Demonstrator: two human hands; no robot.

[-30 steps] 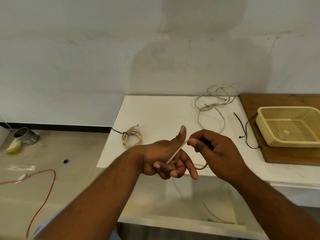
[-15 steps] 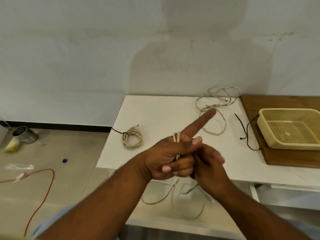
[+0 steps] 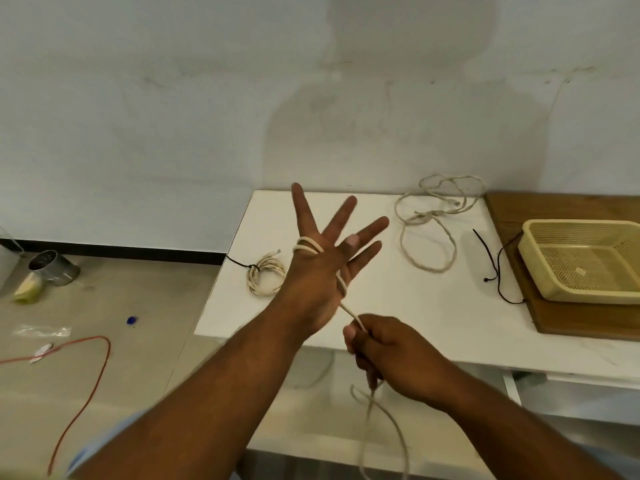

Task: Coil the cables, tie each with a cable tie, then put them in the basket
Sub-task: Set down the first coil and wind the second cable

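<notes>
My left hand (image 3: 320, 271) is raised over the white table (image 3: 398, 313) with its fingers spread wide. A beige cable (image 3: 350, 311) loops around the base of its index finger and crosses the back of the hand. My right hand (image 3: 388, 351) pinches that cable just below and right of the left hand, and the loose rest hangs down past the table's front edge. A coiled beige cable (image 3: 265, 277) bound with a black tie lies left on the table. A loose beige cable (image 3: 429, 220) sprawls at the back. The yellow mesh basket (image 3: 533, 268) stands empty at the right.
The basket rests on a wooden board (image 3: 571, 323) at the table's right end. Two black cable ties (image 3: 491, 265) lie left of the basket. On the floor at the left are a red cable (image 3: 93, 368), a metal can (image 3: 52, 271) and small scraps.
My left hand has opened from a pointing fist to spread fingers, with the cable now wound around it. My right hand has come down and toward me, pulling the cable taut.
</notes>
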